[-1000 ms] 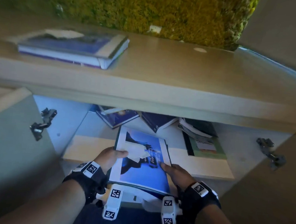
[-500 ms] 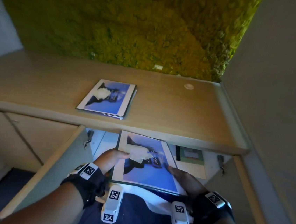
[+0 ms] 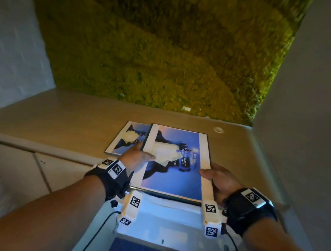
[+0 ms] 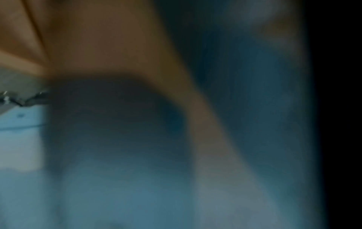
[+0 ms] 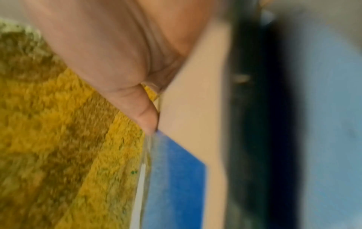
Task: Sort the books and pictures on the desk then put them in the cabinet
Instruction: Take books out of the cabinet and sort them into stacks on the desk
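I hold a blue framed picture (image 3: 179,163) with a white border flat between both hands, above the desk's front edge. My left hand (image 3: 136,159) grips its left edge with the thumb on top. My right hand (image 3: 214,178) grips the right edge. A second, like picture (image 3: 124,139) lies on the wooden desk (image 3: 69,119), partly hidden behind the held one. In the right wrist view my thumb (image 5: 137,100) presses on the picture's white border (image 5: 188,108). The left wrist view is dark and blurred, showing only my hand (image 4: 98,46).
A yellow-green moss wall (image 3: 159,43) rises behind the desk, with white walls (image 3: 9,43) at left and right. Closed cabinet doors (image 3: 13,168) sit under the desk at left. A small round cap (image 3: 218,129) marks the desk's back right.
Both hands have lifted the picture from in front of the open cabinet shelf up to desk level. My view has risen, so the cabinet interior is no longer seen.
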{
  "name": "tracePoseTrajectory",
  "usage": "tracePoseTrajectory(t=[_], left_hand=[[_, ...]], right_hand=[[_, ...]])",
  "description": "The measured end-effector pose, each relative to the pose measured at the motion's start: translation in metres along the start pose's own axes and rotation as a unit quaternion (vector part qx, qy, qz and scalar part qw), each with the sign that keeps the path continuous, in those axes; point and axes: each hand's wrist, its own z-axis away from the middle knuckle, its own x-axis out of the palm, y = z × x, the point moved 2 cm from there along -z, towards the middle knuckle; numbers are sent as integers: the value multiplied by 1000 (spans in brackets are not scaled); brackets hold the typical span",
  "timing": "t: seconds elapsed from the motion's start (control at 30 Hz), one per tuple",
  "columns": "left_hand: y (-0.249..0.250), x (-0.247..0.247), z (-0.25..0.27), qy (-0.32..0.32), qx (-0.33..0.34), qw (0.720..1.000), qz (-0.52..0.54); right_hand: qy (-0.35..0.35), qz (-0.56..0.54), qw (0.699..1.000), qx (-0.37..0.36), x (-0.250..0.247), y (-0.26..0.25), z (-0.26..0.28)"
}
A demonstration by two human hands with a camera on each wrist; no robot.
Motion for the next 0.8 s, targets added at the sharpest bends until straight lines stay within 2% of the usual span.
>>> tracePoseTrajectory(t=[0.07,0.23,0.4,0.53,0.6,0.67,0.8], left_hand=[[3,-23,-30,15,-10,1000,2],[6,-78,-100,42,-35,998,-36],[-10,-137,-173,98,-36,991,-80],[-29,-176,-221,102,-69,984,-128],[-36,-189,-234,84,-84,971,-210],[-46,-199,-242,76,-94,945,-305],[-70,-208,-252,119,-93,927,-344]], right_hand=[[3,7,1000,-11,20,-7,-28],[49,43,997,29,63,-6,-120],[37,73,996,35,102,16,-227],[42,76,996,35,137,6,-262],[57,97,992,51,145,15,-281],[68,165,982,56,149,28,-297],[101,274,952,86,148,44,-306]])
